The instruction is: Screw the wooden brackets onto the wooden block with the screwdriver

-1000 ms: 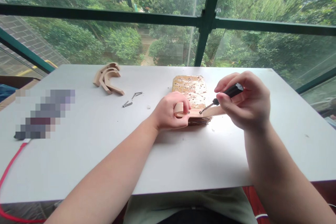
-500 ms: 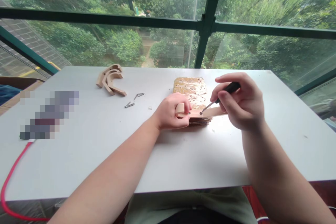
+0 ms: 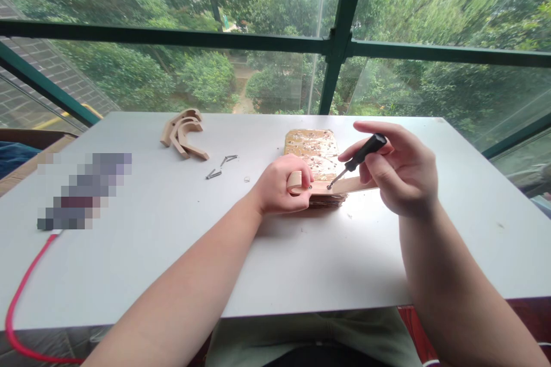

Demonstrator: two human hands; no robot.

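My left hand (image 3: 286, 183) is closed around the left end of a pale wooden piece (image 3: 319, 187), whose curled tip shows between the fingers. This piece lies across the near edge of a worn, pitted block (image 3: 312, 149) with a layered side. My right hand (image 3: 400, 172) holds a screwdriver (image 3: 365, 152) with a black handle, its index finger lifted off. The screwdriver slants down to the left, and its tip meets a dark screw or hole in the wood. Beside my left fingers a second small metal fastener shows in the piece.
Several curved wooden pieces (image 3: 184, 133) lie at the back left of the white table (image 3: 172, 258). Loose screws (image 3: 221, 166) rest nearer the middle. A blurred-out object (image 3: 86, 192) with a red cable (image 3: 26, 281) is on the left. Windows stand behind the table.
My right fingers have shifted on the screwdriver, with the handle now lower, further left and more upright. The index finger has straightened. My left hand keeps its hold on the wooden piece.
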